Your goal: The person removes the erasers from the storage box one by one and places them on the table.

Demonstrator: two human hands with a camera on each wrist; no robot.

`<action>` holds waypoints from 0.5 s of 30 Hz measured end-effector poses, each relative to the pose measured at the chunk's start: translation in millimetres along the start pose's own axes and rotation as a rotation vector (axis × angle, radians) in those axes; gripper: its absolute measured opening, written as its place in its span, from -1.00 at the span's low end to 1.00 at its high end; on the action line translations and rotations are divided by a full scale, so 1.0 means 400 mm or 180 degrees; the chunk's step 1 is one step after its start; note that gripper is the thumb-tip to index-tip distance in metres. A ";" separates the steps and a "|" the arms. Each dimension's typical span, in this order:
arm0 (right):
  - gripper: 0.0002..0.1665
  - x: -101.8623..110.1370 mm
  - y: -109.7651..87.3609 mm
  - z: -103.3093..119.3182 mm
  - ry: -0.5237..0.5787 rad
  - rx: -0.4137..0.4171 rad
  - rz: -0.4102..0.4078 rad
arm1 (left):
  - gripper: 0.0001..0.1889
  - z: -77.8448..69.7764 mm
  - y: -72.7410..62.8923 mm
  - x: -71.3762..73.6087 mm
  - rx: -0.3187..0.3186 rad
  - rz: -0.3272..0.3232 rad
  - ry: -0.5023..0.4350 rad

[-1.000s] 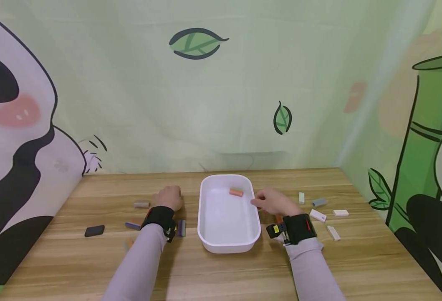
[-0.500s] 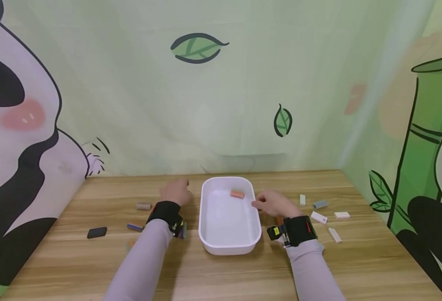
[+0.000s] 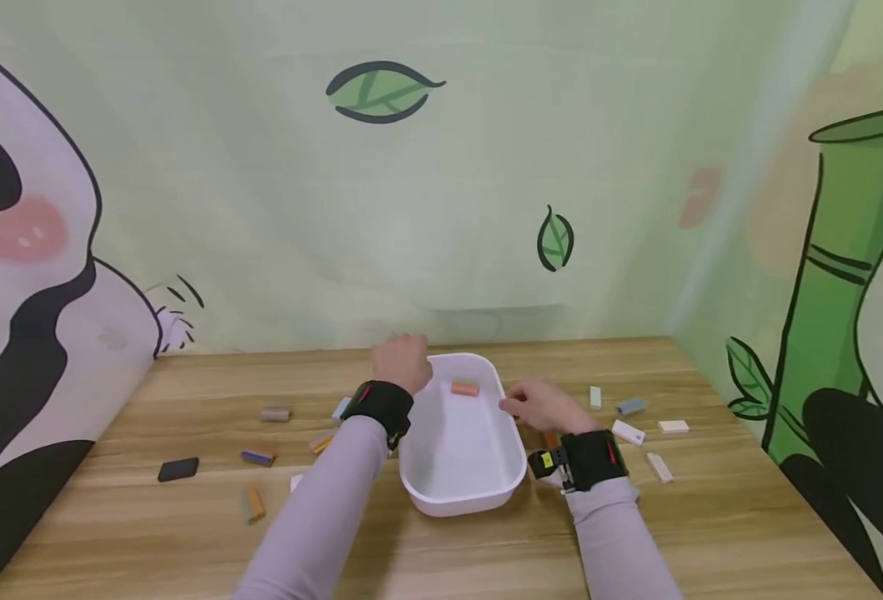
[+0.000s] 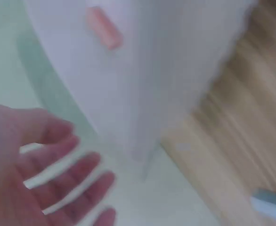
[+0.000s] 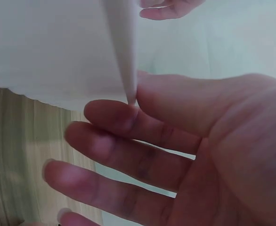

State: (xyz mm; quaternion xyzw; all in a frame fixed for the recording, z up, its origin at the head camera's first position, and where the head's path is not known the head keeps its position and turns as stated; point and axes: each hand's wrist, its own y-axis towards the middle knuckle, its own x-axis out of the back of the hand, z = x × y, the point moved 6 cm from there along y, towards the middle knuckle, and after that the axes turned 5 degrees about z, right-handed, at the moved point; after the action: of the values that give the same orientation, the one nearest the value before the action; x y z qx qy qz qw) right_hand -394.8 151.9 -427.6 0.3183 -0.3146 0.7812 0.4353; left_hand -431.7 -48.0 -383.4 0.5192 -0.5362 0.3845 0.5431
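Note:
A white plastic tub (image 3: 456,503) sits on the wooden table in the head view, with a small orange cylinder-like block (image 3: 464,388) inside near its back wall. My right hand (image 3: 549,406) pinches the tub's right rim between thumb and index finger, as the right wrist view shows, with its other fingers spread below. At the tub's back left corner, my left hand (image 3: 402,362) reaches over the rim area. In the left wrist view that hand (image 4: 44,165) holds nothing, its fingers loosely bent and apart beside the tub wall (image 4: 185,61).
Small blocks lie left of the tub, among them a black one (image 3: 178,469), a blue one (image 3: 258,457), a brown one (image 3: 275,414) and an orange-and-green one (image 3: 252,504). To the right are several white blocks (image 3: 628,432) and a grey-blue one (image 3: 631,406). A printed cloth (image 3: 486,167) hangs behind.
My left hand has moved right from the blocks to the tub's back left corner, uncovering blocks behind it. The right hand keeps its pinch on the rim; the tub looks slightly turned.

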 end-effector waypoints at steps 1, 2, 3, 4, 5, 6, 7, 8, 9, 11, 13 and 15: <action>-0.74 0.002 0.001 -0.001 0.0001 -0.0008 -0.0006 | -0.77 -0.005 0.002 0.004 0.0014 0.0091 -0.0008; -0.74 0.004 0.002 -0.001 -0.0001 -0.0008 -0.0009 | -0.76 -0.008 0.005 0.007 0.0023 0.0162 -0.0025; -0.74 0.006 0.002 -0.001 -0.0008 -0.0008 -0.0009 | -0.75 -0.012 0.007 0.011 0.0025 0.0214 -0.0043; -0.74 0.008 0.002 0.000 -0.0023 -0.0009 -0.0012 | -0.75 -0.015 0.010 0.011 0.0022 0.0245 -0.0050; -0.73 0.010 0.002 0.001 -0.0043 -0.0002 -0.0015 | -0.75 -0.018 0.013 0.011 0.0034 0.0285 -0.0066; -0.74 0.012 0.001 0.001 -0.0052 -0.0004 -0.0018 | -0.76 -0.023 0.016 0.009 0.0033 0.0314 -0.0075; -0.74 0.012 0.000 0.001 -0.0045 -0.0004 -0.0019 | -0.74 -0.029 0.018 0.006 0.0023 0.0321 -0.0073; -0.74 0.012 -0.001 0.002 -0.0045 0.0000 -0.0015 | -0.74 -0.037 0.020 0.004 0.0009 0.0322 -0.0058; -0.74 0.011 -0.002 0.003 -0.0051 0.0010 -0.0010 | -0.74 -0.046 0.022 -0.002 -0.0016 0.0345 -0.0037; -0.74 0.007 -0.002 0.005 -0.0053 0.0049 0.0010 | -0.74 -0.065 0.024 -0.013 -0.0057 0.0441 -0.0025; -0.74 0.004 -0.002 0.006 -0.0049 0.0065 0.0030 | -0.69 -0.085 0.026 -0.027 -0.0110 0.0588 -0.0040; -0.74 0.000 0.000 0.007 -0.0051 0.0083 0.0043 | -0.60 -0.103 0.026 -0.043 -0.0144 0.0749 -0.0116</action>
State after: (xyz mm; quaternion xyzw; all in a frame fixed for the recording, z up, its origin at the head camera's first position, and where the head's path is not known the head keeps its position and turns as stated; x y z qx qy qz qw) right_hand -394.1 149.7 -425.7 0.3281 -0.3100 0.7856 0.4232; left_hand -436.6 -3.8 -394.1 0.4472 -0.6119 0.4238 0.4960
